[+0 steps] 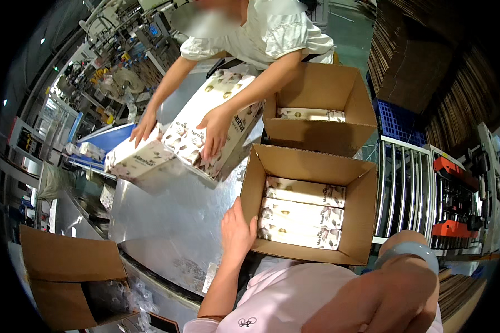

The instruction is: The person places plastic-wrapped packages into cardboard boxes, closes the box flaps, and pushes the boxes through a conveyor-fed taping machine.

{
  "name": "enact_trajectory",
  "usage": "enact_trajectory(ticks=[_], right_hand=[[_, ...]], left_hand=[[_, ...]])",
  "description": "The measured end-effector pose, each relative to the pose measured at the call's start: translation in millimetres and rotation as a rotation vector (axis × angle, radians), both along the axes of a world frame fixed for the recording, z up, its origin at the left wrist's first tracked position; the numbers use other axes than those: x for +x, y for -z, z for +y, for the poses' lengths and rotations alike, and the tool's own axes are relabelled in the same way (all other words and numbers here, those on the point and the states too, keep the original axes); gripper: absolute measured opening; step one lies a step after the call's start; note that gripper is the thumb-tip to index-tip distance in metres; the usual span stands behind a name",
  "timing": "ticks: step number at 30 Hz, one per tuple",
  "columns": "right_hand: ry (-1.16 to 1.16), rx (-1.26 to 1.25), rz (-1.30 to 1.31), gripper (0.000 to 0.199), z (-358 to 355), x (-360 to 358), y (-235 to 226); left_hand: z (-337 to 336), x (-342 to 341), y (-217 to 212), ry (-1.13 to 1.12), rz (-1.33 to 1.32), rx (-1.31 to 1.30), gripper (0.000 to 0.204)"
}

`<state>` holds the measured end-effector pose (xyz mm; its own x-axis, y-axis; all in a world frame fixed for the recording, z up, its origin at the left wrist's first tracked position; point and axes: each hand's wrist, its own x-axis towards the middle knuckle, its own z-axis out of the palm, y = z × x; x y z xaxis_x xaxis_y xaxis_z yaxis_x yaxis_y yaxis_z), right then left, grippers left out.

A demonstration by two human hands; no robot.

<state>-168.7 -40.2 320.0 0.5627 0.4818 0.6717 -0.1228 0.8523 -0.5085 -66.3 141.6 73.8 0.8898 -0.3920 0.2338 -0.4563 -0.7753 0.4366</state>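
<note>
Right hand (372, 294) is nearest, blurry at 5 o'clock; can't tell its grip. Left hand (238, 230) has a loosely spread grip, just resting against the carton's (316, 162) 9 o'clock wall. Three white packs (300, 213) sit inside, 4 o'clock; I'd brace lightly so nothing skids.

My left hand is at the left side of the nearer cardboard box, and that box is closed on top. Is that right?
Not quite: the head view shows the nearer cardboard box open on top, with white packs visible inside. Your left hand is at its left side.
</note>
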Motion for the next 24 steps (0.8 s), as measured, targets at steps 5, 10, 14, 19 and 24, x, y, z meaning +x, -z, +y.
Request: enact_trajectory(ticks=[5, 10, 14, 19, 24], right_hand=[[0.011, -0.142, 0.157, 0.030, -16.8, 6.3, -26.5], [-0.080, 0.074, 0.070, 0.013, 8.8, 17.1, -2.3], [0.272, -0.002, -0.023, 0.016, 16.8, 22.6, 4.0], [0.949, -0.218, -0.612, 0.013, 33.7, 17.2, -8.8], [0.909, -0.101, -0.512, 0.011, 47.0, 14.4, -6.0]], left_hand=[[12.3, -3.7, 1.3, -0.090, 0.076, 0.044, 0.062], [22.6, -6.3, 6.8, -0.161, 0.032, -0.034, 0.055], [21.1, -8.1, 11.1, -0.252, 0.086, -0.037, 0.047], [19.2, -12.1, 2.8, -0.250, 0.109, -0.046, 0.044], [17.3, -13.7, 2.0, -0.188, 0.089, -0.063, 0.047]])
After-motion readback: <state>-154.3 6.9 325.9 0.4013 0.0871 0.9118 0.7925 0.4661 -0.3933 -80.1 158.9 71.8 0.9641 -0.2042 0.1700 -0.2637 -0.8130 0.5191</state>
